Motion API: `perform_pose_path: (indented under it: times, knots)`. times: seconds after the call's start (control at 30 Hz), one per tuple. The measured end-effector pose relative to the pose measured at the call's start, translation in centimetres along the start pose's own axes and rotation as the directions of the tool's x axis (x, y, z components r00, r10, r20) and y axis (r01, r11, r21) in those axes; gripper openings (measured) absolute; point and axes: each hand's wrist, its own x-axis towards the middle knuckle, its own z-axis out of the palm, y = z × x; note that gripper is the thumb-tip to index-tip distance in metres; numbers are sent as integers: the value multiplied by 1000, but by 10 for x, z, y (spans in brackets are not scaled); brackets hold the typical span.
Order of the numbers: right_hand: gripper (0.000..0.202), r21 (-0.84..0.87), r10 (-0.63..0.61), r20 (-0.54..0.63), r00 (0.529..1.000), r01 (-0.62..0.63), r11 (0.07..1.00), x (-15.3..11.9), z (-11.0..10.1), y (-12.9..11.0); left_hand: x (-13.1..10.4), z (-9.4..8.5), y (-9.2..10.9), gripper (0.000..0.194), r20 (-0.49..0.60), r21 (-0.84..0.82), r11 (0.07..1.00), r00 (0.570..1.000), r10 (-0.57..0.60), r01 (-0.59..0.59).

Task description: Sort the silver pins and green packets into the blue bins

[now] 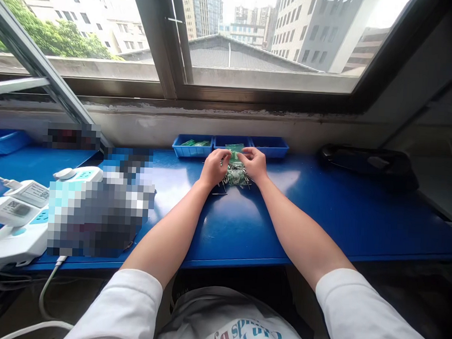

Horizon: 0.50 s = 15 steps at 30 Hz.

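Note:
Both hands meet over the middle of the blue table, at a small clear-green plastic bag (234,149). My left hand (214,168) has its fingers closed on the bag's left side. On the opposite side, my right hand (254,164) pinches the bag between thumb and fingers. Right below them lies a pile of small metal pins or screws (244,176), with green plastic among them; their exact kind is too small to tell. A few loose pieces lie at the pile's left edge, under my left hand.
Behind my hands stand blue bins (192,151) in a row, the left one holding green packets. Left are white power strips (11,240) with plugs, and a blurred-out patch. A dark bag-like object (368,163) lies right. The blue table (241,235) ends before my body.

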Motion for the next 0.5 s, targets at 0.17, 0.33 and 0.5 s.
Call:
perform_pose_path:
  times: [0.17,0.33,0.5]
  knots:
    - [28,-161,-44,-33,998,38,986,-3,-5,0,4,-8,-6,38,-78,124,986,991,-106,115]
    - [24,-296,-37,59,998,53,954,-4,-6,4,7,-15,-21,57,-127,240,912,942,-310,333]
    - [23,-366,-34,100,994,68,928,-5,-5,4,10,-17,-34,69,-109,253,826,863,-493,503]
